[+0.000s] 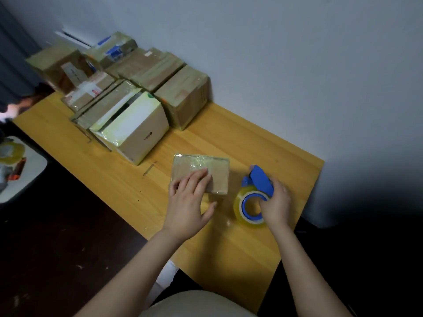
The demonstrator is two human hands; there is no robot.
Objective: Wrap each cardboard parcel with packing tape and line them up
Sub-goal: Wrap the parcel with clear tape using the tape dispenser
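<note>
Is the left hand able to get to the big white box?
Probably yes. The left hand only rests flat on the small parcel, gripping nothing, and just bare table lies between it and the white box.

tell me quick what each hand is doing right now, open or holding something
Left hand: open, fingers resting flat on the small parcel.
Right hand: closed around the blue tape dispenser.
</note>
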